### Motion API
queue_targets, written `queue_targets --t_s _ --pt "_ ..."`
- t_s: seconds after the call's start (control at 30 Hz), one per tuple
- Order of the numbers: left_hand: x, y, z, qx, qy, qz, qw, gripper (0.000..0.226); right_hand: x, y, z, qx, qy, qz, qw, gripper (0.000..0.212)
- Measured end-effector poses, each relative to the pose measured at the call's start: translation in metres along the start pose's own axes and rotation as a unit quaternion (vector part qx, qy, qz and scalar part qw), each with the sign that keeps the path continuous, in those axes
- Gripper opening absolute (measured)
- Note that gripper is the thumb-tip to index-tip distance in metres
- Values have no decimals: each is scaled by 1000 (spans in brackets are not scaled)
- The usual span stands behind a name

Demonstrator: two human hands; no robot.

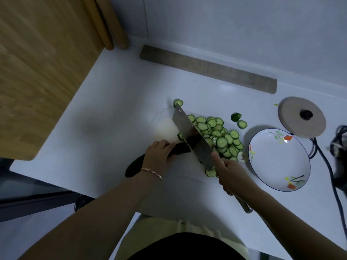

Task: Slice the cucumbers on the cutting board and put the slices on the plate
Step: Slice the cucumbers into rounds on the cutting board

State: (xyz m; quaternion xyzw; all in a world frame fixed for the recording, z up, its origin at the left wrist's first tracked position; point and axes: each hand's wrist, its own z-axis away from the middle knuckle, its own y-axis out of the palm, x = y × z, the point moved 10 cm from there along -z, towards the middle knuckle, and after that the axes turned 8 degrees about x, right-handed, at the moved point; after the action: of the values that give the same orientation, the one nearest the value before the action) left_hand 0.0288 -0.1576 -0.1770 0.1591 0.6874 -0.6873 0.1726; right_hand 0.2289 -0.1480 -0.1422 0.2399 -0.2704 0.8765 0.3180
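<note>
Your forearms fill the lower frame, both reaching onto the white counter (105, 102). Left hand (156, 155), bracelet (151, 172) on the wrist, is curled down over the dark uncut cucumber (179, 148), fingers closed on it and pinning it to the pale cutting board (165, 128); the cucumber's tail end sticks out past your wrist toward you. Right hand (230, 172) is wrapped tight round the cleaver (193, 137) handle, index finger laid along the blade. Blade stands on edge across the cucumber, right at your left fingertips, tip pointing away from you. Slice pile (219, 136) sits heaped on the board on the right side of the blade, touching it. Strays: one slice (178, 102) beyond the blade tip, one (242, 124) off to the right next to a green end piece (236, 116), a couple near your right thumb. Plate (262, 162), floral, blue rim, sits just right of the board, holding no slices. Round wooden lid (302, 117) lies beyond the plate, dark cable (326, 162) to its right. Grey strip (206, 68) runs along the back wall; wooden panel (37, 62) at left.
</note>
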Motion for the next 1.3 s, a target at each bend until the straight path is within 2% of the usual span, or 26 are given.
queue_targets --t_s 0.27,0.57,0.73,0.83,0.9,1.03,1.3 --pt "-1 1 0 -11 5 -13 1000 38 1 5 -4 13 -2 19 1000 54" --pt "-3 1 -1 -34 18 -40 998 39 -9 6 -7 -5 -6 107 994 55" --pt "-2 1 -3 -16 16 -43 999 41 -9 18 -24 -6 -23 115 993 56" --pt "-3 3 -2 -12 12 -50 999 42 -11 22 -28 -34 -42 128 990 56" --pt "-2 2 -1 -22 6 -50 998 41 -21 21 -30 -51 -38 111 992 56" --pt "0 0 0 -44 -1 -33 998 40 -30 18 -36 -34 -27 29 999 56" --pt "0 0 0 -40 -6 -26 999 28 -11 8 -13 -13 -65 7 998 50"
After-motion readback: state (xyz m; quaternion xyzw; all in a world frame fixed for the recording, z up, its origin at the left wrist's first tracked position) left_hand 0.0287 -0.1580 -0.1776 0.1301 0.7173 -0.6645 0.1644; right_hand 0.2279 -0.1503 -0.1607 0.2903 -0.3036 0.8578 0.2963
